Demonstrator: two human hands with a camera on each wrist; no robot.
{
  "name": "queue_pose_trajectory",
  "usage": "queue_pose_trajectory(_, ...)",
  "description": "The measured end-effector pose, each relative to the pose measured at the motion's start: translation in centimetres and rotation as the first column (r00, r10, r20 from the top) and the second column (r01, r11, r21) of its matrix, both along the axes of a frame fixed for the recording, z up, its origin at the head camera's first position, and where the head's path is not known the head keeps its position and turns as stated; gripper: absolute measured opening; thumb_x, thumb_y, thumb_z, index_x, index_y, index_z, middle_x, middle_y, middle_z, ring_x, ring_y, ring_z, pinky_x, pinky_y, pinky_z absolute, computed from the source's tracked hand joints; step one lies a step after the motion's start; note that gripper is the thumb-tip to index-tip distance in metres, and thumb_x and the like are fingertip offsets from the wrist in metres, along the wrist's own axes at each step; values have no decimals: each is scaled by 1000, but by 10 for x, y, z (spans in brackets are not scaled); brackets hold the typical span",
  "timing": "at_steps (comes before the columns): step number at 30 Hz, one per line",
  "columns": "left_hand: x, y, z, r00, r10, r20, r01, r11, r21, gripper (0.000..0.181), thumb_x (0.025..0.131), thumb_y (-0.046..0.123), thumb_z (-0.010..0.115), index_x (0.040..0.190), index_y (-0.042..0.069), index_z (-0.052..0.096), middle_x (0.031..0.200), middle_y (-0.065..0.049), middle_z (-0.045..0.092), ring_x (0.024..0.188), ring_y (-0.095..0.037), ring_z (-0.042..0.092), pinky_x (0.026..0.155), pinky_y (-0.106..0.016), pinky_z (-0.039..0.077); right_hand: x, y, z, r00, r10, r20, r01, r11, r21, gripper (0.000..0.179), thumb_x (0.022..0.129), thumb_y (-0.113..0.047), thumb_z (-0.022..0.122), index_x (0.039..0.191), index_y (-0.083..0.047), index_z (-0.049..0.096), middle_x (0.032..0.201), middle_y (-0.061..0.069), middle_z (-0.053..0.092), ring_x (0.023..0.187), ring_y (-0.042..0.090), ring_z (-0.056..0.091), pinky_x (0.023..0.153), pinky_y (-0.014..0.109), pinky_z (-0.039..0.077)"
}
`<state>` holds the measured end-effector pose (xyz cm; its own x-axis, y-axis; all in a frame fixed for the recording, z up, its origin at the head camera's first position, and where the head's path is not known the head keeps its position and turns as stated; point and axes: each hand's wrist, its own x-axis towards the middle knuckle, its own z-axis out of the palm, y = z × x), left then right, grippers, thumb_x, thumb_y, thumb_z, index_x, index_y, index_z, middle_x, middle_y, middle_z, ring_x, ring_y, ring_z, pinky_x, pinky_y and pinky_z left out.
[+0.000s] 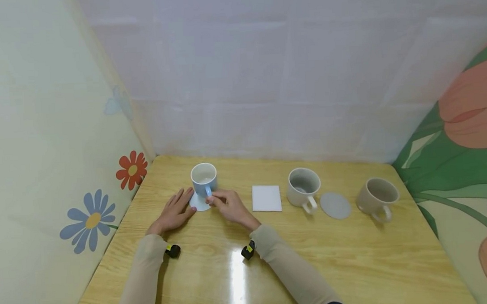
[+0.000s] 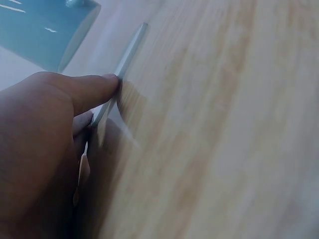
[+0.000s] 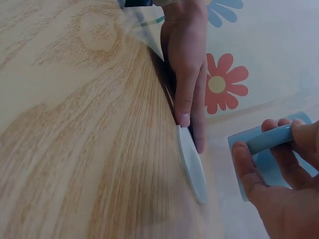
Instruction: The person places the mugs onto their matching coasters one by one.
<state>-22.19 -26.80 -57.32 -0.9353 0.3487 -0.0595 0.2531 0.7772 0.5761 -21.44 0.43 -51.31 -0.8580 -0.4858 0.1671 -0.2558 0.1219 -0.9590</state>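
My right hand point(image 1: 231, 207) pinches the handle of a light blue mug point(image 1: 199, 188) with a white inside. In the right wrist view the mug point(image 3: 269, 172) is held up, apart from the round pale coaster point(image 3: 192, 164). That coaster point(image 1: 200, 204) lies on the table just below and in front of the mug in the head view. My left hand point(image 1: 175, 213) rests beside the coaster with fingers straight. Its thumb point(image 2: 97, 90) touches the coaster's edge in the left wrist view, where part of the blue mug point(image 2: 40, 32) shows above.
Right of my hands lie a white square coaster point(image 1: 267, 198), a white mug point(image 1: 298, 195), a grey round coaster point(image 1: 335, 205) and a beige mug point(image 1: 366, 203), in a row on the wooden table point(image 1: 352, 264). A pale sheet point(image 1: 265, 79) stands behind; flowered panels flank both sides.
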Motion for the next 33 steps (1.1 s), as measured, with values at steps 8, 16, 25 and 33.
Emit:
queue_pose_trajectory(8,0,-1,0,998,-12,-56,14,999,40,74,111,48,52,172,17,24,178,-13,22,165,-47,9,131,-68,5,-2,-3,1,1000,2,-24,-2,1000,4,26,108,-9,62,124,6,75,116,24,77,106,38,76,97,56,62)
queue_pose_trajectory(16,2,0,0,997,-26,-73,32,997,77,74,110,46,55,172,18,25,179,-11,22,164,-47,11,129,-69,6,0,-8,-5,999,15,-29,-14,1000,11,24,107,-8,63,122,6,76,113,23,78,103,37,77,94,53,64)
queue_pose_trajectory(25,0,-1,-3,999,3,-35,-2,999,42,75,110,47,55,172,18,24,179,-11,19,166,-44,8,132,-64,3,0,-14,-10,996,21,-81,-20,1000,13,22,106,-7,64,116,7,78,108,23,78,100,40,76,85,26,63)
queue_pose_trajectory(33,0,0,-3,999,-5,-52,7,999,41,74,110,45,55,172,19,24,179,-12,21,165,-45,9,132,-65,4,2,-14,-14,997,19,-79,-16,999,36,21,106,-8,64,113,6,79,108,23,78,100,41,75,84,21,60)
